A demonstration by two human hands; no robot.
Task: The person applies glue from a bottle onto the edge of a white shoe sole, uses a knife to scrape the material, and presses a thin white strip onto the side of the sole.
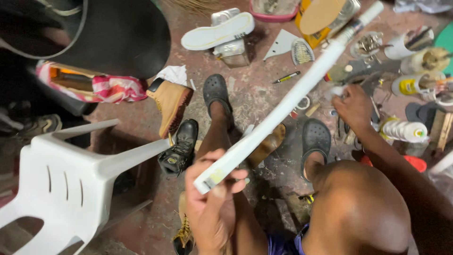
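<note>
White strip material, long and slightly curved (283, 106), is clamped at its near end by the left hand (212, 208) and extends diagonally up and away over the floor (255, 94). Right hand (354, 108) is extended to the cluttered floor among tools beside a white thread spool (403, 131); whether its fingers are closed on anything cannot be determined. Both feet wear dark clogs (216, 92), and a tan boot (171, 101) lies nearby.

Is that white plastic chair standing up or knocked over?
Knocked over: the white plastic chair lies on its side, legs pointing sideways toward the black boot.
</note>
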